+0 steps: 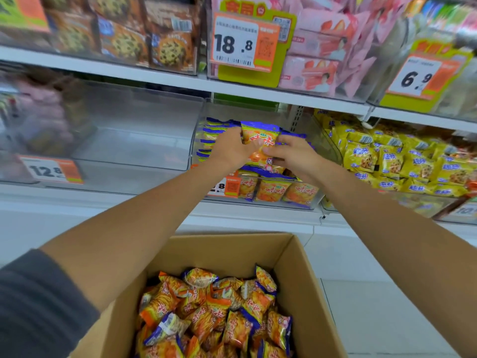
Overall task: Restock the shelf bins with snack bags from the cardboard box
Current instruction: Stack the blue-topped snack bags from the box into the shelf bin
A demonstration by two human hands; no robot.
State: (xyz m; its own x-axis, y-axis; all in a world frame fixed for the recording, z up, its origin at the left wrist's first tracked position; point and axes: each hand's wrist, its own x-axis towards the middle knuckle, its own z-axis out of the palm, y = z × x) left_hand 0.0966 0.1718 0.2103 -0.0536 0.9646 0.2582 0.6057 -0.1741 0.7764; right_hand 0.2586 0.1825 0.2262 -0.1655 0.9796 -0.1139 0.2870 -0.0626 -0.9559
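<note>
We see two bare arms stretched forward and up over the open cardboard box [304, 280], toward the white shelves [154, 76]. The box, plain brown with smooth walls, stands below us and holds a loose heap of crinkly orange-and-blue snack bags [214, 313]. At the middle clear plastic bin [200, 125], the left hand [231, 148] curls its fingers round the left edge of one glossy snack bag [259, 140], and the right hand [294, 156] pinches its right side between thumb and fingers. This bag is upright above the rows of same bags in the bin. Just beside, at right, lie yellow bags [387, 161]. An orange price tag [242, 42] reads 18.8.
</note>
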